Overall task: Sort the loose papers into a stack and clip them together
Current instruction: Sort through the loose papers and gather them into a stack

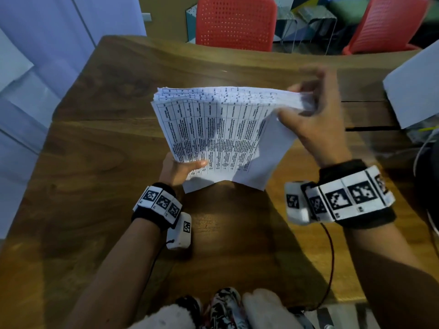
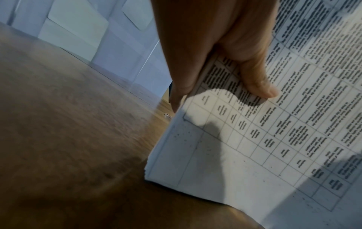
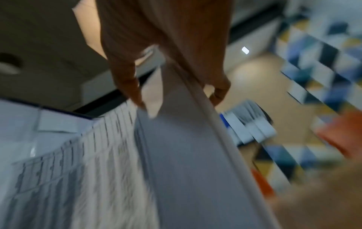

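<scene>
A thick stack of printed papers [image 1: 213,129] with tables on them is held up above the wooden table [image 1: 95,162]. My left hand [image 1: 183,169] grips its near left corner, thumb on top; the left wrist view shows the thumb [image 2: 258,80] pressing the top sheet of the papers [image 2: 254,139]. My right hand [image 1: 306,108] pinches the far right corner, where the top sheet folds over with its blank side up. The right wrist view is blurred: my right hand [image 3: 176,86] has its fingers on either side of the paper edge [image 3: 195,155]. No clip is visible to me.
Red chairs [image 1: 235,22] stand beyond the table's far edge. A white sheet or box [image 1: 413,86] lies at the table's right edge, with cables near it. A small metal object [image 2: 166,115] lies on the table far off. Grey wall panels are on the left.
</scene>
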The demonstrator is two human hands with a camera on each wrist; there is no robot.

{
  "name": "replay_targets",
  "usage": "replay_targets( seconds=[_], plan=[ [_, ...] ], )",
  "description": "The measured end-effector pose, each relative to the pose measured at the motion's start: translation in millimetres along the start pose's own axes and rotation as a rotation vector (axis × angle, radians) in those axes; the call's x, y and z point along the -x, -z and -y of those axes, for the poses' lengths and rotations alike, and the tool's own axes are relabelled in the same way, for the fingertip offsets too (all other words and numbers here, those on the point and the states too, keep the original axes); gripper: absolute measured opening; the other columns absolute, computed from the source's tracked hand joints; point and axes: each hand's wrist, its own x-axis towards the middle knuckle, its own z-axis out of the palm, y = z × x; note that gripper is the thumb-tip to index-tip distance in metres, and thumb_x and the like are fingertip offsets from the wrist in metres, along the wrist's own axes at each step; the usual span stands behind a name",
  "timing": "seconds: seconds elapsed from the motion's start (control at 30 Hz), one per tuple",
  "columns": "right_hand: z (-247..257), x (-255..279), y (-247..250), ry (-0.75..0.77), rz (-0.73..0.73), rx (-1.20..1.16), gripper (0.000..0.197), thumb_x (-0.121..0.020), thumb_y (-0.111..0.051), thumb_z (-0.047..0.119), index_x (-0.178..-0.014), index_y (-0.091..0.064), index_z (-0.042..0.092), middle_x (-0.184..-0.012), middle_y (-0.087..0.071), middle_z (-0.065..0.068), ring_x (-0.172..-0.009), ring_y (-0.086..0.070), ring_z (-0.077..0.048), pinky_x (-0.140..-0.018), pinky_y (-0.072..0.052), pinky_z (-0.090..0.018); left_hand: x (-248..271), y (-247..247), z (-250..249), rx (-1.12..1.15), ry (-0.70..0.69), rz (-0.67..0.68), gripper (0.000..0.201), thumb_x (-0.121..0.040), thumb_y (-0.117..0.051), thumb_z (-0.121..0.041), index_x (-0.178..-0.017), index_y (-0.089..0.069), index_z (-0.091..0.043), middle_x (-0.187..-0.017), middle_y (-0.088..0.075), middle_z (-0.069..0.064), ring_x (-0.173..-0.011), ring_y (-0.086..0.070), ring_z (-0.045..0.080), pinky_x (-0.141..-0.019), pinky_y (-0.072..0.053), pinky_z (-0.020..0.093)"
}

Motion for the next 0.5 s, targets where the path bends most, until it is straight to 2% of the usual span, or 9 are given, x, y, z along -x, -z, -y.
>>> replay_targets(
  seconds=[0.03,0.1,0.17,0.23,0.3,0.33,0.4,0.43,0.5],
  plan=[
    [14.8,-5.8,3.5,0.034,0.077,0.198,0.058,-0.072,-0.071,0.014,-0.120,-0.040,0.022,-0.104,-0.051,0.001,-0.089,-0.050,-0.006,-0.081,-0.046,-0.018,0.6,0.7,-0.4,0.021,0.006,-0.001,0.054,-0.072,-0.073,0.002,-0.122,-0.056,-0.007,-0.120,-0.061,0.003,-0.108,-0.060,0.007,-0.091,-0.050,0.018],
    [38.8,-16.5,2.3,0.058,0.240,0.627,0.060,-0.073,-0.072,0.028,-0.125,-0.042,0.026,-0.111,-0.053,0.004,-0.105,-0.048,-0.014,-0.101,-0.033,-0.043,1.7,1.5,0.8,0.044,-0.001,-0.008,0.053,-0.071,-0.074,0.002,-0.121,-0.057,-0.008,-0.116,-0.063,0.000,-0.101,-0.062,-0.005,-0.089,-0.051,0.017],
    [56.9,-27.0,-9.9,0.073,0.420,0.944,0.056,-0.076,-0.068,0.038,-0.126,-0.046,0.025,-0.122,-0.055,0.001,-0.119,-0.045,-0.021,-0.107,-0.021,-0.052,3.0,1.1,0.1,0.030,-0.005,-0.025,0.052,-0.071,-0.075,0.001,-0.118,-0.058,-0.009,-0.113,-0.063,-0.002,-0.097,-0.061,-0.008,-0.086,-0.051,0.014],
    [67.2,-34.4,-28.9,0.061,0.558,1.033,0.054,-0.078,-0.067,0.043,-0.124,-0.050,0.020,-0.116,-0.057,-0.002,-0.110,-0.049,-0.022,-0.107,-0.027,-0.049,5.4,-0.3,-0.2,0.050,0.003,-0.025,0.048,-0.069,-0.076,0.000,-0.111,-0.059,-0.016,-0.110,-0.063,-0.004,-0.102,-0.060,0.000,-0.090,-0.050,0.022],
    [67.8,-38.9,-46.5,0.048,0.622,1.004,0.051,-0.079,-0.067,0.041,-0.121,-0.053,0.016,-0.107,-0.058,-0.003,-0.095,-0.048,-0.020,-0.096,-0.040,-0.041,7.6,-1.0,-2.1,0.049,0.026,-0.040,0.047,-0.068,-0.078,-0.003,-0.106,-0.058,-0.021,-0.111,-0.064,-0.002,-0.107,-0.060,0.013,-0.094,-0.049,0.031],
    [66.0,-38.5,-52.6,0.050,0.638,0.989,0.049,-0.080,-0.067,0.041,-0.118,-0.054,0.014,-0.101,-0.057,-0.003,-0.092,-0.048,-0.019,-0.091,-0.043,-0.038,8.4,-1.5,-2.9,0.039,0.037,-0.054,0.047,-0.068,-0.078,-0.003,-0.107,-0.057,-0.021,-0.112,-0.063,-0.001,-0.109,-0.058,0.016,-0.094,-0.048,0.032],
    [60.8,-35.9,-58.0,0.089,0.643,0.972,0.038,-0.080,-0.065,0.043,-0.098,-0.055,0.011,-0.082,-0.051,0.002,-0.087,-0.049,-0.019,-0.082,-0.044,-0.034,8.9,-2.0,-4.7,0.033,0.040,-0.065,0.048,-0.069,-0.078,-0.003,-0.108,-0.056,-0.020,-0.112,-0.061,-0.001,-0.109,-0.056,0.016,-0.091,-0.047,0.028],
    [57.1,-35.4,-57.8,0.113,0.653,0.963,0.034,-0.080,-0.064,0.043,-0.086,-0.050,0.013,-0.073,-0.046,0.005,-0.083,-0.049,-0.018,-0.075,-0.042,-0.030,9.2,-2.8,-6.4,0.036,0.044,-0.072,0.047,-0.070,-0.078,-0.003,-0.108,-0.056,-0.019,-0.110,-0.061,-0.001,-0.108,-0.056,0.015,-0.089,-0.047,0.026],
    [55.1,-33.6,-53.0,0.132,0.679,0.954,0.033,-0.082,-0.062,0.043,-0.074,-0.043,0.016,-0.067,-0.040,0.007,-0.078,-0.046,-0.017,-0.069,-0.036,-0.027,9.6,-4.5,-8.7,0.037,0.077,-0.101,0.042,-0.071,-0.077,-0.005,-0.106,-0.057,-0.017,-0.107,-0.061,-0.001,-0.106,-0.056,0.016,-0.088,-0.045,0.026]
  ],
)
